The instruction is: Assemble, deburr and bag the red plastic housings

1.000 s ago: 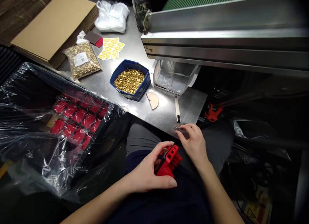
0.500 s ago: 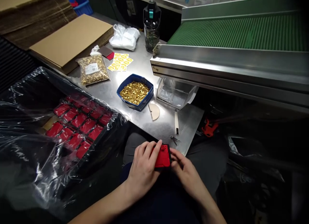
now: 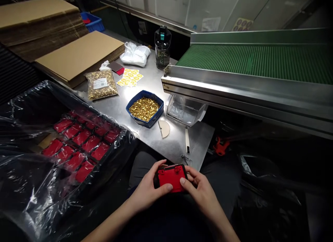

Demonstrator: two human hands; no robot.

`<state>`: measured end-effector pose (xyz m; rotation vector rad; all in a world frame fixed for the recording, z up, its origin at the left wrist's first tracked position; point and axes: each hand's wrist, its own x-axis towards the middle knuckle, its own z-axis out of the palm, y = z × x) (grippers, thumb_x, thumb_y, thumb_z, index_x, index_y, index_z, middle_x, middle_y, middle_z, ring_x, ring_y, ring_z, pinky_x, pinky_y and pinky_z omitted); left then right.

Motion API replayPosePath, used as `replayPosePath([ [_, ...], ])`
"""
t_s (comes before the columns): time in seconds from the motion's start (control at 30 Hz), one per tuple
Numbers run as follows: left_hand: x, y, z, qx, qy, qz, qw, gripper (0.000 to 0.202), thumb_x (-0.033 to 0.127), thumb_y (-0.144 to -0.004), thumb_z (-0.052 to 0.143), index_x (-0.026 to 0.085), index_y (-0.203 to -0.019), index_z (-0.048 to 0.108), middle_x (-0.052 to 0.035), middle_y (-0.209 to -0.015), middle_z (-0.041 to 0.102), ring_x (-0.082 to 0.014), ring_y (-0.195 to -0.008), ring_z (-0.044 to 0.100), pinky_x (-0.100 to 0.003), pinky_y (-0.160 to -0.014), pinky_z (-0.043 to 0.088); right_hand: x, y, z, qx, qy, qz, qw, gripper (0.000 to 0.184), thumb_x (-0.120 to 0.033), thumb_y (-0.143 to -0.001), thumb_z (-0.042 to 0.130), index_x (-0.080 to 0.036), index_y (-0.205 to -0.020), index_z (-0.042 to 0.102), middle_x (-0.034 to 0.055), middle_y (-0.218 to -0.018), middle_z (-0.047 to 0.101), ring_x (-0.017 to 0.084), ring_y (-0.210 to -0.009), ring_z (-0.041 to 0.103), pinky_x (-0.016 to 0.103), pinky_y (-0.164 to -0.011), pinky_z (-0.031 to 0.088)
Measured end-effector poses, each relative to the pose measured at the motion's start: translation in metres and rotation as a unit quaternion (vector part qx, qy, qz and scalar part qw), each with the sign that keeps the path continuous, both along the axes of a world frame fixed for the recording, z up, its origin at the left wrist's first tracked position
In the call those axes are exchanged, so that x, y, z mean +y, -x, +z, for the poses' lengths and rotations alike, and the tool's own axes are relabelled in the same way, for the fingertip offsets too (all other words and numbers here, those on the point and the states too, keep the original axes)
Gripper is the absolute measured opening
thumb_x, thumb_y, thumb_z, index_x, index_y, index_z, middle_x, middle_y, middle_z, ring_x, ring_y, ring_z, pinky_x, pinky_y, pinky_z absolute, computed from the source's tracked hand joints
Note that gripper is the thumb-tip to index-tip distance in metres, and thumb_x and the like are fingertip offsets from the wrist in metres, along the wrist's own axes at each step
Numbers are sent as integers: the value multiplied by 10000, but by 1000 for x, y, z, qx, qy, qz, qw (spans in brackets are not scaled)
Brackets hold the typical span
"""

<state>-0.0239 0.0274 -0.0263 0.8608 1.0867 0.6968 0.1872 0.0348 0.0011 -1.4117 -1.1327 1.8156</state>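
Between my two hands, above my lap, is a red plastic part with a black rim [image 3: 170,177]; its exact kind I cannot make out. My left hand [image 3: 149,186] grips its left end, the thumb lying on the red face. On the right end, my right hand [image 3: 199,186] holds it with the thumb pressed on the face and the fingers behind. Just beyond, near the table edge, lies a small metal clipper-like piece [image 3: 186,159]. A blue tray [image 3: 130,118] of small gold-coloured pieces [image 3: 144,109] stands farther off on the metal table.
At left, a box lined with black plastic [image 3: 104,197] holds several red parts [image 3: 82,137]. A green ribbed conveyor [image 3: 234,63] rises at right. On the table are a white-handled tool [image 3: 187,139], a bag of gold pieces [image 3: 101,85], stickers [image 3: 130,77], a bottle [image 3: 162,49] and cardboard sheets [image 3: 80,54].
My left hand has shifted from over the part's top to its left end, uncovering the red face. My right hand now grips the other end. The camera view has tilted up slightly.
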Motion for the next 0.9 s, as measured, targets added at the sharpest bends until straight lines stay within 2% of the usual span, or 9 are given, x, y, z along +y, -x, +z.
replayPosePath([
  [0.1,-2,-8,-11,-154,113,55,980,582,378,-876,742,201,-1387,528,-158,-1380,608,-301,-1289,565,-437,-1090,419,-1,10,10,-104,-66,5,992,413,-402,-930,645,-210,-1295,628,101,-1109,758,274,-1043,718,407,-967,554],
  [0.2,-4,-15,-14,-219,171,77,958,479,355,-905,714,169,-1327,587,-175,-1318,645,-280,-1195,629,-376,-994,475,-5,16,20,-179,-90,34,979,445,-388,-925,642,-235,-1341,598,88,-1119,755,275,-1032,722,418,-951,570],
  [0.3,-5,-16,-13,-258,181,84,945,453,336,-927,687,165,-1335,590,-170,-1307,650,-258,-1168,648,-356,-1008,461,-10,18,26,-215,-93,69,970,568,-388,-906,662,-241,-1436,517,88,-1177,741,277,-1014,726,421,-895,595],
  [0.4,-6,-15,-13,-306,182,87,931,576,294,-935,679,290,-1467,457,-119,-1407,592,-242,-1234,619,-375,-1087,408,-14,17,28,-227,-127,94,961,645,-372,-893,684,-256,-1487,465,85,-1312,685,278,-1130,684,428,-966,564],
  [0.5,-11,-15,-14,-336,171,74,923,691,287,-930,688,376,-1515,330,-112,-1431,570,-249,-1223,631,-432,-1112,387,-16,16,30,-234,-187,99,949,615,-371,-888,708,-263,-1458,503,75,-1290,695,273,-1118,682,407,-945,567],
  [0.63,-17,-15,-10,-339,149,59,927,692,316,-883,748,349,-1461,369,-153,-1471,528,-296,-1300,574,-490,-1105,395,-17,16,36,-206,-310,87,924,586,-385,-886,739,-259,-1416,524,52,-1119,749,238,-977,702,363,-848,569],
  [0.77,-17,-14,2,-373,128,36,918,964,492,-723,861,371,-1508,314,-161,-1565,420,-364,-1412,446,-554,-1144,350,-16,15,45,-186,-397,120,891,482,-253,-923,693,-218,-1374,529,43,-1044,743,211,-925,689,387,-894,513],
  [0.83,-18,-13,8,-377,145,44,914,1057,542,-684,870,329,-1543,292,-172,-1534,460,-375,-1411,445,-554,-1174,316,-15,14,49,-200,-410,150,877,436,-220,-921,685,-199,-1336,553,44,-1055,738,215,-937,681,402,-906,490],
  [0.9,-20,-13,12,-368,169,65,912,993,503,-745,841,284,-1552,306,-170,-1455,551,-360,-1365,508,-528,-1180,321,-15,13,51,-208,-411,167,872,414,-240,-927,686,-191,-1319,562,42,-1054,736,215,-935,675,406,-898,479],
])
